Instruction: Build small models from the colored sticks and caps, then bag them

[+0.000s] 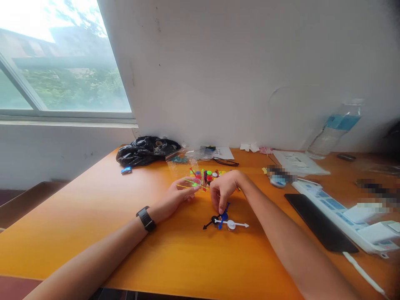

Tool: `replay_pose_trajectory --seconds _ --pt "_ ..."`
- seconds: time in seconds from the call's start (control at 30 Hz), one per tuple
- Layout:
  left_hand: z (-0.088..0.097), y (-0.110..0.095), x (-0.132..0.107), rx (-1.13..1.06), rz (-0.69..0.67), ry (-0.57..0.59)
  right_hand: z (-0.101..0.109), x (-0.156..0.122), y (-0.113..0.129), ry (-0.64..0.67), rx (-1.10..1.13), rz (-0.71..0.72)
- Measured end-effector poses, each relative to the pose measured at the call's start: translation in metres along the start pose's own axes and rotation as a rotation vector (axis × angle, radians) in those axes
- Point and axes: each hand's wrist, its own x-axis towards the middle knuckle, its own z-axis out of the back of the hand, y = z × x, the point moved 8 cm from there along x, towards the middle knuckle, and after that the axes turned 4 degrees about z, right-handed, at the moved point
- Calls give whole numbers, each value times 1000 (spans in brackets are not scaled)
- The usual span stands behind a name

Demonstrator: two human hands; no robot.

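Note:
My left hand (184, 192) is closed on yellow-green arrow spinners (196, 183), whose thin pointers stick out on both sides of the fingers. My right hand (226, 188) bends down over the table, its fingertips pinched at a blue arrow spinner (224, 217). Beside the blue one lie a black arrow spinner (214, 220) on the left and a white arrow spinner (231, 225) on the right, their pointers crossing close together. Behind both hands is a pile of small coloured spinners (209, 175), partly hidden by the right hand.
A black plastic bag (146, 151) and a clear bag (181, 160) lie at the table's back. On the right are a black phone-like slab (320, 223), a white power strip (340, 212) with plugs, and a clear plastic bottle (334, 129) by the wall.

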Motion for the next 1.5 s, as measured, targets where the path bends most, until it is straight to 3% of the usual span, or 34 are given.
replay_pose_trajectory --seconds 0.27,0.5,0.67,0.8,1.0,1.23,1.4,1.5 --pt "-1 -1 -1 18 1 -9 -12 11 5 103 79 17" --pt "1 -1 0 9 -4 -17 2 -5 19 4 39 119" --pt "-3 -2 -2 99 -18 28 24 -54 46 -229 15 300" --pt "-17 -4 -7 207 -52 129 31 -103 63 -410 143 369" --pt "-17 3 -9 289 2 111 46 -164 90 -914 59 461" --pt "-21 4 -8 406 -47 132 54 -182 111 -1287 -6 515" --pt "-29 4 -13 410 -67 202 51 -196 126 -1438 33 616" --pt "-29 3 -14 435 -91 207 47 -203 129 -1460 89 632"
